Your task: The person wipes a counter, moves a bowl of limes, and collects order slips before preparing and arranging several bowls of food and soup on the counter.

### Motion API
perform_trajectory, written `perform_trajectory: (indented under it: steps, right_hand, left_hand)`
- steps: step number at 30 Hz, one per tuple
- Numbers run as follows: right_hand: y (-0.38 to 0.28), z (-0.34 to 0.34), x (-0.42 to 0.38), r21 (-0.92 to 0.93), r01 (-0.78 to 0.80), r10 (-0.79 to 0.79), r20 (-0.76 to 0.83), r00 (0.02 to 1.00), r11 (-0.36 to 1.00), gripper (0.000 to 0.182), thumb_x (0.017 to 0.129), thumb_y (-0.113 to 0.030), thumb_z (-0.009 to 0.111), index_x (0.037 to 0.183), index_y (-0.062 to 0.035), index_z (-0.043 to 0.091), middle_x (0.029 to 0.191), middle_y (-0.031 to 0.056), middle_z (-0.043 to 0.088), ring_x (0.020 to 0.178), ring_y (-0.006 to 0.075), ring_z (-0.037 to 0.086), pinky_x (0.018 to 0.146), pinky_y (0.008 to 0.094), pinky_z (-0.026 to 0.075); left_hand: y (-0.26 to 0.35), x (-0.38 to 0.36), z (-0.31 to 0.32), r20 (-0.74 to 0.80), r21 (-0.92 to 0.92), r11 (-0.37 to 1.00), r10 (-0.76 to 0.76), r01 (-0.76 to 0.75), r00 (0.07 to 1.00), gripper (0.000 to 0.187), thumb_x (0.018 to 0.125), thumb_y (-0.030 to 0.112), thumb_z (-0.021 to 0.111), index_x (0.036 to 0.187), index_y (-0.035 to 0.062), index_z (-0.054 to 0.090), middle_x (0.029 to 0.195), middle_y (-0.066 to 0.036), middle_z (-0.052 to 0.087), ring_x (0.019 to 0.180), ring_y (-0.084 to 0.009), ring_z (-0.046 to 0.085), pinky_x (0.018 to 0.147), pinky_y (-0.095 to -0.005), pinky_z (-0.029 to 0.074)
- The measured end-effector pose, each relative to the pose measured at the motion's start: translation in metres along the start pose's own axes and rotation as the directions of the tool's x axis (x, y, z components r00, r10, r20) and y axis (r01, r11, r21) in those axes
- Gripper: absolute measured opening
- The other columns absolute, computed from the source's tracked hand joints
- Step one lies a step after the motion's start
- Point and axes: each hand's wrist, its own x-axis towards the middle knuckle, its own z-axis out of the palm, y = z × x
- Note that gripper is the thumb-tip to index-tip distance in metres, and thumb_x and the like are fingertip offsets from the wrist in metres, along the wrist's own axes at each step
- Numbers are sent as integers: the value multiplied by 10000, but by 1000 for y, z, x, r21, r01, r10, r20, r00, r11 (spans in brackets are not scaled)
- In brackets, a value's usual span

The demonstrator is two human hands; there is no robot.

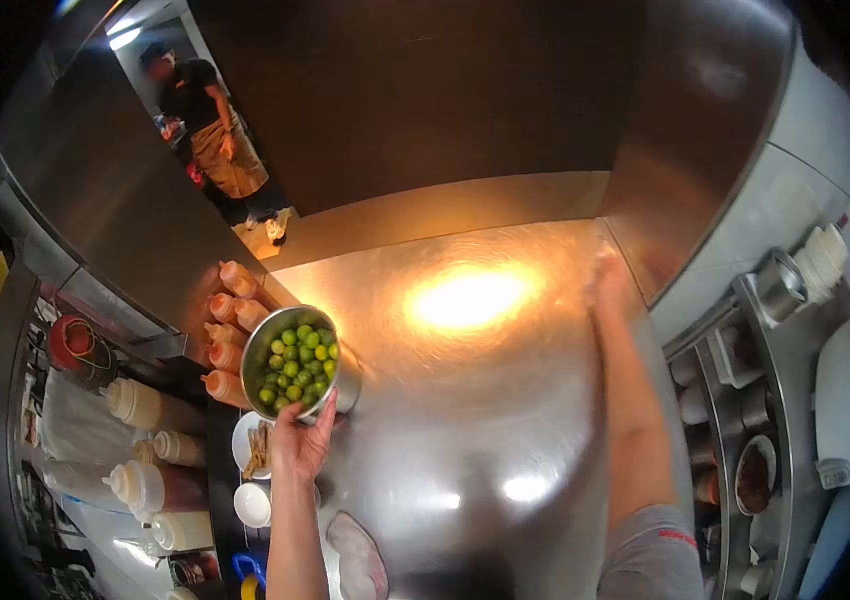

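A round metal container (349, 378) full of small green limes (297, 365) stands at the left side of the steel counter, close to the squeeze bottles. My left hand (307, 440) grips its near rim, with the thumb at the edge. At the counter's right side my right hand (605, 283) is stretched forward near the side wall. It is blurred, and its fingers and anything in them cannot be made out.
Orange-filled squeeze bottles (227, 355) line the counter's left edge. Nearer are a white bowl (253, 505), a plate with brown strips (258, 447) and a cloth (355, 560). Shelves with containers (755, 475) flank the right. A person (207, 125) stands beyond an opening.
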Motion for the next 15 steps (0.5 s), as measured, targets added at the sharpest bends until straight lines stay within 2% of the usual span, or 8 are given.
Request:
perform_trajectory:
  steps: [2, 3, 5, 7, 8, 10, 14, 15]
  right_hand:
    - [-11, 50, -62, 308, -477, 384, 316, 868, 823, 310, 925, -373, 419, 958, -89, 539, 715, 22, 498, 617, 161, 479, 591, 294, 423]
    - [-104, 46, -130, 61, -491, 432, 390, 813, 869, 556, 926, -443, 374, 1282, -22, 446, 1296, 165, 452, 1190, 240, 417, 984, 356, 327]
    - [-70, 98, -208, -19, -403, 317, 651, 689, 915, 400, 936, -330, 418, 1170, -29, 540, 1168, 146, 559, 1117, 221, 495, 944, 330, 383]
    - [-85, 99, -300, 161, 353, -368, 654, 661, 922, 287, 928, -209, 442, 1103, -25, 577, 1131, 117, 588, 1129, 228, 509, 958, 324, 392]
    - [-80, 98, -329, 98, 735, -605, 646, 466, 671, 270, 925, -181, 444, 1100, -28, 581, 1140, 113, 585, 1143, 238, 501, 971, 328, 386]
    - [-81, 66, -348, 129, 650, -562, 644, 519, 749, 262, 922, -180, 452, 1097, -41, 588, 1145, 110, 582, 1148, 242, 496, 974, 332, 384]
    - [-45, -68, -298, 211, -237, 117, 461, 880, 948, 314, 959, -270, 403, 1080, -42, 582, 1061, 100, 607, 1064, 215, 524, 958, 311, 372]
    - [-19, -114, -277, -122, 5, 21, 214, 977, 992, 317, 964, -283, 396, 1044, -35, 577, 915, 78, 609, 916, 191, 551, 871, 316, 421]
  left_hand:
    - [-11, -12, -6, -13, 10, 1000, -26, 26, 1000, 495, 899, 150, 416, 1282, -105, 233, 1220, -280, 449, 1080, -390, 530, 891, -432, 496]
    - [-20, -12, -25, -127, 83, 994, -55, 65, 990, 514, 910, 212, 429, 1306, -62, 249, 1280, -273, 394, 1141, -393, 474, 929, -447, 448]
    - [-41, -38, -61, -244, 159, 981, -70, 112, 967, 532, 922, 275, 442, 1329, -19, 265, 1339, -266, 339, 1202, -396, 418, 967, -461, 400]
    - [-77, -81, -86, 390, 899, -333, 312, -285, 866, 538, 905, 295, 458, 1354, 45, 298, 1433, -235, 198, 1312, -396, 240, 1028, -553, 222]
    - [-87, -105, -78, 389, 898, -337, 310, -282, 868, 538, 905, 295, 458, 1354, 45, 298, 1433, -235, 198, 1312, -396, 240, 1028, -553, 222]
    - [-97, -162, -60, 402, 614, -784, 216, -87, 890, 547, 887, 292, 457, 1364, 67, 313, 1465, -207, 127, 1350, -392, 110, 1033, -608, 48]
    - [-102, -210, -133, 330, 623, -780, 198, -56, 923, 552, 882, 243, 410, 1378, 43, 275, 1459, -193, 169, 1348, -401, 112, 1018, -630, 48]
    - [-100, -219, -144, 335, 611, -788, 174, -73, 926, 552, 882, 243, 410, 1378, 43, 275, 1459, -193, 169, 1348, -401, 112, 1018, -630, 48]
